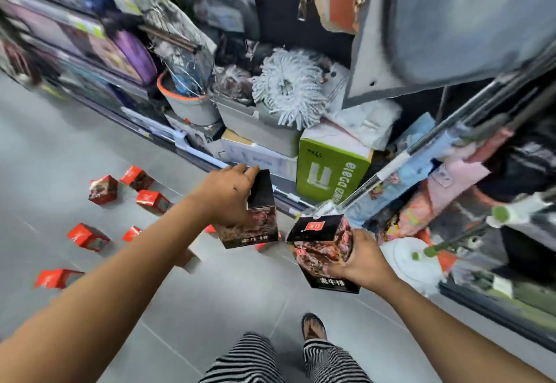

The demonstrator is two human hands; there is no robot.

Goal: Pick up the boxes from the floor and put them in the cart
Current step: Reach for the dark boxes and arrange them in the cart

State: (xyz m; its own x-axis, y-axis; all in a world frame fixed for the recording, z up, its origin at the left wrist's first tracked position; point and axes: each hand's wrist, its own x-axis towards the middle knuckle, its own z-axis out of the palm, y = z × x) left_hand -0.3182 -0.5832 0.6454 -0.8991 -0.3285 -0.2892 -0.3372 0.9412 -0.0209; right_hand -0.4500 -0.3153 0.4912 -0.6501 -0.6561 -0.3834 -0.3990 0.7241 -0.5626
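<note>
Two dark boxes were held clear of the floor (210, 307), one in each hand, just beside each other but not touching. The left hand (228, 193) gripped the first dark box (255, 229) from above, its fingers (251, 172) curled over the far top edge. The right hand (358, 259) held the second dark box (322, 241) from its right side, tilted, with the thumb pressed across the printed face; the remaining fingers were wrapped behind the box and could not be seen. At least six red boxes (103, 189) lay scattered on the grey tiled floor to the left, well apart from both hands, some upright and some tipped over; one more, the half-hidden box (210, 228), showed partly behind the left forearm. Stock stood along the shelving ahead: a green carton (331, 169), a white mop head (288, 87) and a grey bucket (189, 105) with an orange rim. Striped trousers (249, 361) and a sandalled foot (314, 327) appeared at the lower edge. Outer areas of the view were blurred.
</note>
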